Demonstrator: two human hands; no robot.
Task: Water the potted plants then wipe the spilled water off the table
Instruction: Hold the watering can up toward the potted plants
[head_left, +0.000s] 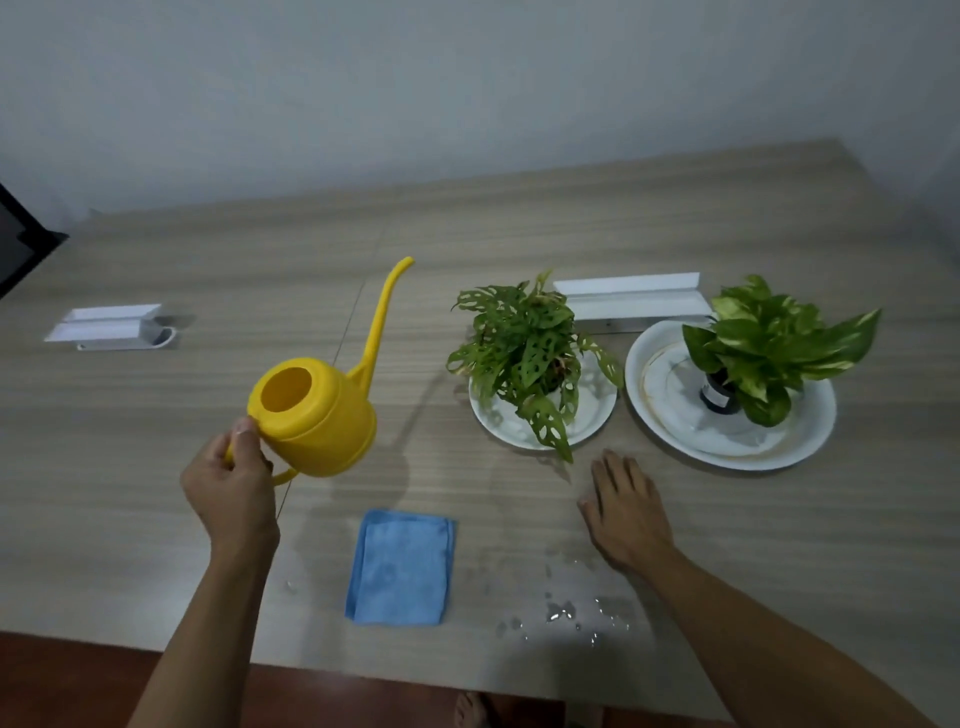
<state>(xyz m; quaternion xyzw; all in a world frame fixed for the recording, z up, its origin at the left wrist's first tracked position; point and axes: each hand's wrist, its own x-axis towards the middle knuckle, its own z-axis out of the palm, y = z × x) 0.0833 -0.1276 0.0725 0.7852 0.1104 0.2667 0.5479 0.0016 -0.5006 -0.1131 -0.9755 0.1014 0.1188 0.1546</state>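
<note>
My left hand (231, 488) grips the handle of a yellow watering can (317, 415), held above the table with its long spout pointing up and away. My right hand (626, 512) rests flat on the table, fingers spread, just in front of the plants. A holey-leaved plant (524, 353) stands on a small white plate (592, 415). To its right a variegated plant (769, 343) in a dark pot sits on a larger white plate (670, 410). A folded blue cloth (400, 569) lies near the front edge. Water drops (563, 610) are scattered on the table right of the cloth.
A wooden table (519, 234) stands against a pale wall. A white bracket (631, 301) lies behind the plants and another white bracket (106, 325) lies at the far left. A dark object (21, 236) shows at the left edge. Reddish floor runs below the front edge.
</note>
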